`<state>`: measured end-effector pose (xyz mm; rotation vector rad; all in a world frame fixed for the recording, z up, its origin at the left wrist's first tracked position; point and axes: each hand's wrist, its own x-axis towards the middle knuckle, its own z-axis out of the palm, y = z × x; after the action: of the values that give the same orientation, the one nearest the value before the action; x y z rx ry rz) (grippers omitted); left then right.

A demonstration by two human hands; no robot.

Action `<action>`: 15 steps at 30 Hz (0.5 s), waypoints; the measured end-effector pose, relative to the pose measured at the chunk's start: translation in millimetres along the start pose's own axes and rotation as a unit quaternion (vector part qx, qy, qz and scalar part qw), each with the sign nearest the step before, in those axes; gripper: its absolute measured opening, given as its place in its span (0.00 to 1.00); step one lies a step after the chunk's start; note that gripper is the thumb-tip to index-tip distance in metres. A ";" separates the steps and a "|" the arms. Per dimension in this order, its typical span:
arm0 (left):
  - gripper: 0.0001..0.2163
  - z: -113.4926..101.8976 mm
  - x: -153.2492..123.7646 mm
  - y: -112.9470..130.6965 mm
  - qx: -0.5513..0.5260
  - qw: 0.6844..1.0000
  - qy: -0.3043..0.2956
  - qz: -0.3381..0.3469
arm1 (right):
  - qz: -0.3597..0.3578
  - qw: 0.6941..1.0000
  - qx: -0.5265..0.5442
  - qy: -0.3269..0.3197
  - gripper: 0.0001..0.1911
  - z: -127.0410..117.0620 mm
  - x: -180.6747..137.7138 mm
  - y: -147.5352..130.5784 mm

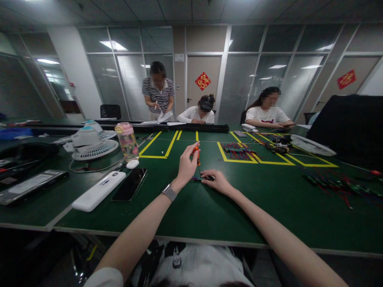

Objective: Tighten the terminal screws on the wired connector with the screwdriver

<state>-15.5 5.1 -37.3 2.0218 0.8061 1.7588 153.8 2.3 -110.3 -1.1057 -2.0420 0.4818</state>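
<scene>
Can't clearly make out the small board (196, 179), partly covered by the right hand (218, 181), or the tip of the screwdriver (198, 160).

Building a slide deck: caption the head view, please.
Left hand holds an orange-handled tool over a small green piece held by the right hand.

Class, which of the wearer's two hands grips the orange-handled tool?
The left hand, with the watch at its wrist, grips the orange-handled tool; the right hand is lower, at the small part by the tool's tip.
</scene>
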 end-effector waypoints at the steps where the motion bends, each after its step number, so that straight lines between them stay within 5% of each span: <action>1: 0.15 0.0 -0.1 -0.3 0.008 1.000 0.010 0.001 | 0.001 1.000 0.000 0.001 0.09 0.3 0.0 0.4; 6: 0.12 -2.7 0.6 1.2 0.058 0.997 0.046 0.003 | 0.011 1.000 0.001 0.000 0.08 0.4 0.3 1.5; 12: 0.16 -2.4 2.0 -1.8 -0.005 1.000 -0.007 -0.015 | 0.011 1.000 0.001 -0.003 0.08 -1.1 0.2 -0.9; 15: 0.13 -2.4 1.8 -2.5 0.033 0.999 0.028 -0.007 | 0.011 1.000 0.002 -0.004 0.08 -1.7 -0.1 -2.8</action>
<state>-18.2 7.8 -37.0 2.0104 0.9039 1.8112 153.6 0.6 -107.5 -1.1261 -2.0374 0.5026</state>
